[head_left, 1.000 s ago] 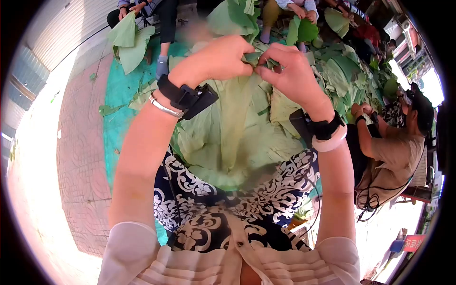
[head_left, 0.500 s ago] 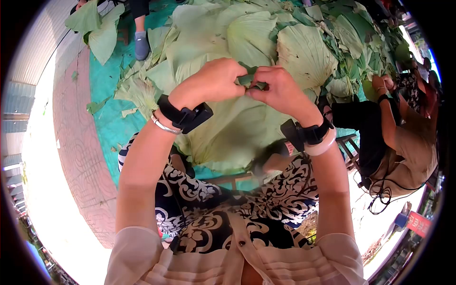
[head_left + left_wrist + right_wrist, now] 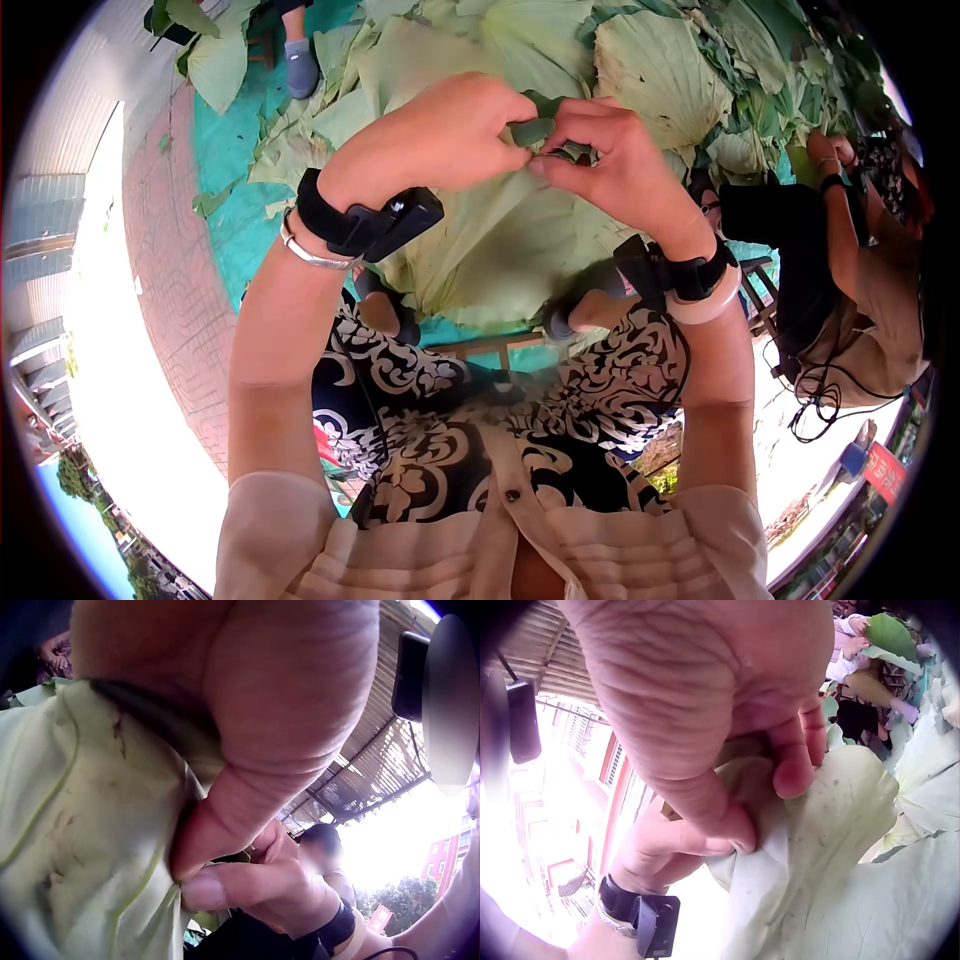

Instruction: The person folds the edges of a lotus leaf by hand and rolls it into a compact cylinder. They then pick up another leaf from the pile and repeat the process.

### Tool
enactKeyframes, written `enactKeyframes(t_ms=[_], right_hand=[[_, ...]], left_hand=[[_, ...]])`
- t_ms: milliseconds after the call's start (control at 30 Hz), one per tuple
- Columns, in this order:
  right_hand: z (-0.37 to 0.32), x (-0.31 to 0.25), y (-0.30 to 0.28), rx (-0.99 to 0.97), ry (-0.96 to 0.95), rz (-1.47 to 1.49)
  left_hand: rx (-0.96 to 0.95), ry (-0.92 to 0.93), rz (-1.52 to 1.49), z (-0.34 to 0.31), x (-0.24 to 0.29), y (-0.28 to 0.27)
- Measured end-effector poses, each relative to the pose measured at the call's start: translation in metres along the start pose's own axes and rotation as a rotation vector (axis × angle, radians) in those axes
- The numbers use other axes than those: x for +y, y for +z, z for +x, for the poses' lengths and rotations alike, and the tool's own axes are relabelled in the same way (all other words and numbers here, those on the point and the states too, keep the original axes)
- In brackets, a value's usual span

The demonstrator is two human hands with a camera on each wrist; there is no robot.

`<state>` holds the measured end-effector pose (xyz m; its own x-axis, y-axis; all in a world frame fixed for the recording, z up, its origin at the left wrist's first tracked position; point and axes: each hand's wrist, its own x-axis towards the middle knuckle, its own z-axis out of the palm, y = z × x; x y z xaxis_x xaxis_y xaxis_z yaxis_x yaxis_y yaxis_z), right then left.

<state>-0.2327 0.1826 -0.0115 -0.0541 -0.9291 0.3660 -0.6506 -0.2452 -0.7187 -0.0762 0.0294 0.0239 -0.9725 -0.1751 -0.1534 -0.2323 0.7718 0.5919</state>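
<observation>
A large pale green leaf (image 3: 500, 240) hangs from both hands above the lap, its top edge bunched and folded. The left hand (image 3: 440, 130) pinches that edge between thumb and curled fingers. Close beside it, the right hand (image 3: 620, 165) pinches the same edge, thumb tips nearly touching. In the left wrist view the leaf (image 3: 82, 825) drapes down from the two thumbs. The right wrist view shows the right hand's thumb (image 3: 731, 825) pressed on the gathered leaf (image 3: 817, 825), a finger behind the fold.
Many flat leaves (image 3: 655, 80) lie piled on a green sheet (image 3: 225, 150) ahead. A seated person (image 3: 850, 280) is at the right, and another person's foot (image 3: 300, 68) rests at the upper left. A wooden stool edge (image 3: 500, 347) shows between the knees.
The head view has tilted down from a second ago, showing less of the people ahead. Both hands keep their pinch on the leaf; they rise slightly in the picture since half a second ago.
</observation>
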Motion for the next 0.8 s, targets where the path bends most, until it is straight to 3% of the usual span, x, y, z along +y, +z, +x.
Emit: enactKeyframes(t_ms=[100,433,667,800], right_hand=[[-0.011,-0.014,-0.014,0.077,-0.015,0.059],[-0.062,-0.031,-0.066,0.221,-0.167,0.051],[-0.105,-0.057,-0.097,0.226,0.247,0.135],[-0.121,-0.067,-0.101,0.239,0.295,0.238]], left_hand=[[-0.007,-0.060,0.039,-0.003,0.041,-0.017],[0.028,0.069,0.100,0.008,0.120,-0.012],[-0.022,0.207,0.109,0.028,0.164,-0.003],[-0.038,0.210,0.166,0.030,0.175,0.000]])
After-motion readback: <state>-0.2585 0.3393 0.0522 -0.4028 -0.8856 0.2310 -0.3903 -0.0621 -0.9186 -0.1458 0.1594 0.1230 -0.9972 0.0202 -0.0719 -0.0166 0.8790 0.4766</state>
